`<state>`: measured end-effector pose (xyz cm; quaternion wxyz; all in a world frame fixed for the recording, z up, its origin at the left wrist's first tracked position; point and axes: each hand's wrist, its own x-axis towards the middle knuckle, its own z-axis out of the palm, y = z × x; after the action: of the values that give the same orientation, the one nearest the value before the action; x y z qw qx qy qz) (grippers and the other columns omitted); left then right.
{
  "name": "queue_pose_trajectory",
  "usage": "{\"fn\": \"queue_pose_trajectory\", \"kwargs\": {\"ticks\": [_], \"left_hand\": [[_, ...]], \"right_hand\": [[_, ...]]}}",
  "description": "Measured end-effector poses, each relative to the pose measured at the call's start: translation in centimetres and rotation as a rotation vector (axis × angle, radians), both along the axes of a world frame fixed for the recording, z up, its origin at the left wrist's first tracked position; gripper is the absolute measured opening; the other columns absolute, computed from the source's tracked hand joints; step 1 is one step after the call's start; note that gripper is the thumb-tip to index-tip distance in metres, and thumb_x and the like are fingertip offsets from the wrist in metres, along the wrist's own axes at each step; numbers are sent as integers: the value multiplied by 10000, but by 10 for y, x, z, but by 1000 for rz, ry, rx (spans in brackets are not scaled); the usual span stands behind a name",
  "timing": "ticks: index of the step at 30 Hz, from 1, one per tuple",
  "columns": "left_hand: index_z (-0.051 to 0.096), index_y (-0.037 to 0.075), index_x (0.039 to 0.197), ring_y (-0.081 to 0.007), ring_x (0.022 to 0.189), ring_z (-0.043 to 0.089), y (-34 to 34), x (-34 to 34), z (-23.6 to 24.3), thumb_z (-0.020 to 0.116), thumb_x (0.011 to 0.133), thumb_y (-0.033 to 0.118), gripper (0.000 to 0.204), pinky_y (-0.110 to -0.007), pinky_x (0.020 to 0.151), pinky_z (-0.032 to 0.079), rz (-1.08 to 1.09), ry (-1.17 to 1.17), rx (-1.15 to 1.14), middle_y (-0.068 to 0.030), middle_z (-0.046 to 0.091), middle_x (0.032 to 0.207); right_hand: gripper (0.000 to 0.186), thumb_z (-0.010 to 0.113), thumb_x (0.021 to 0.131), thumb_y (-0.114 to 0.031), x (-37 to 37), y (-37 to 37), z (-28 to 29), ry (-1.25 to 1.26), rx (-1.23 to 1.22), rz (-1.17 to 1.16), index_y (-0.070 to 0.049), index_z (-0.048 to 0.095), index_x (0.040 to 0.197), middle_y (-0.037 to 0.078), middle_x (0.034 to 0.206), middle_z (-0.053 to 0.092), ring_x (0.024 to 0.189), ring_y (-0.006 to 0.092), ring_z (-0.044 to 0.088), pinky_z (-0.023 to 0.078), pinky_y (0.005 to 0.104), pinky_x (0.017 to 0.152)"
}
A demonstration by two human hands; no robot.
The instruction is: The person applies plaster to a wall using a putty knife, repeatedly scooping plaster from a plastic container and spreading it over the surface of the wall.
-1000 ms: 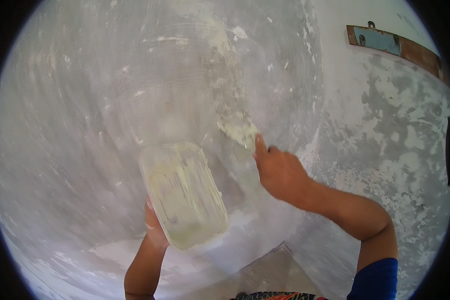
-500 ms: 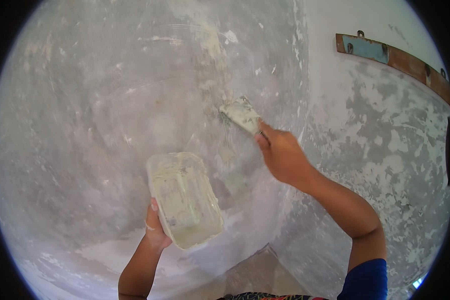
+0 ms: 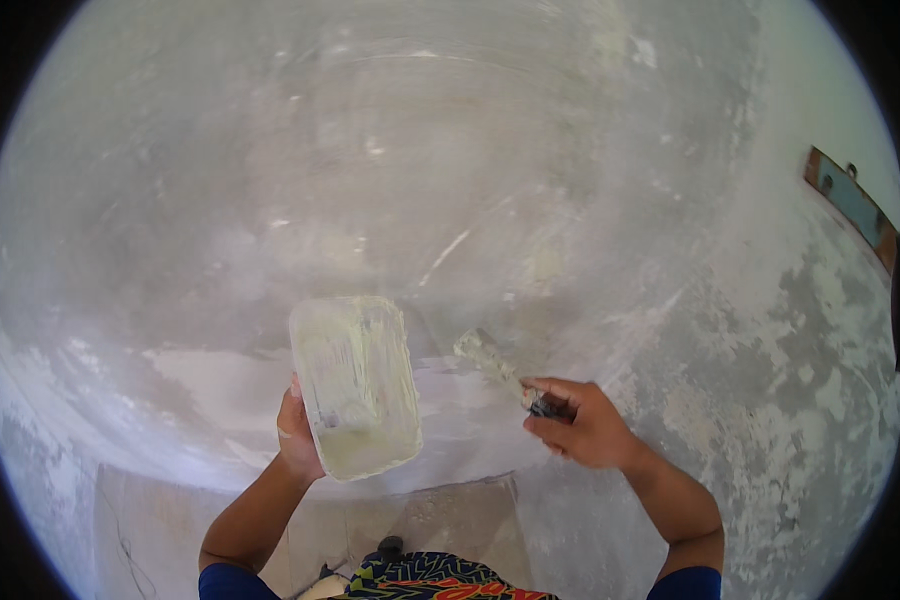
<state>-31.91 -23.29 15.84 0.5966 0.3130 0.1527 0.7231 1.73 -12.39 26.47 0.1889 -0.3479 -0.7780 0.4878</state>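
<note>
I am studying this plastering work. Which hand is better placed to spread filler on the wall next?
Probably the right hand: it grips the putty knife, blade near the wall. The left hand holds the plastic tray.

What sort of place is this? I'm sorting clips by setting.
Probably a room under renovation or construction. The wall is bare, patchy grey and streaked with filler; the left hand holds a tray of pale putty and the right hand a putty knife.

The left hand [image 3: 298, 440] is mostly hidden behind the putty tray [image 3: 354, 385]. The putty knife [image 3: 498, 368] handle vanishes inside the right hand [image 3: 580, 425]. The wall-mounted bar [image 3: 852, 205] at far right is cut off.
</note>
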Motion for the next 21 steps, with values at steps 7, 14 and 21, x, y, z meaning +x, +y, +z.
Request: {"fn": "queue_pose_trajectory", "kwargs": {"ticks": [7, 14, 21], "left_hand": [[394, 51, 1551, -340, 1284, 604, -80, 11, 0, 406, 1037, 644, 785, -531, 1070, 511, 427, -74, -14, -170, 562, 1451], [440, 78, 1518, -313, 1214, 629, -144, 1, -21, 421, 1034, 645, 746, -491, 1017, 533, 771, -67, 59, -138, 599, 1383], [461, 77, 1500, -296, 1181, 647, -139, 36, -11, 422, 1051, 606, 695, -469, 1010, 533, 1042, -99, 14, -124, 630, 1345]], "right_hand": [[466, 593, 1068, -153, -58, -24, -35, 227, -52, 445, -14, 486, 1500, 21, 793, 617, 675, 71, 586, 495, 247, 585], [401, 589, 1056, -140, -134, -53, -51, 184, 146, 683, 32, 529, 1412, 46, 759, 600, 600, 104, 535, 460, 290, 587], [407, 590, 1055, -141, -162, -38, -67, 344, 2, 787, 36, 532, 1416, 30, 795, 639, 594, 86, 528, 451, 265, 576]]}}
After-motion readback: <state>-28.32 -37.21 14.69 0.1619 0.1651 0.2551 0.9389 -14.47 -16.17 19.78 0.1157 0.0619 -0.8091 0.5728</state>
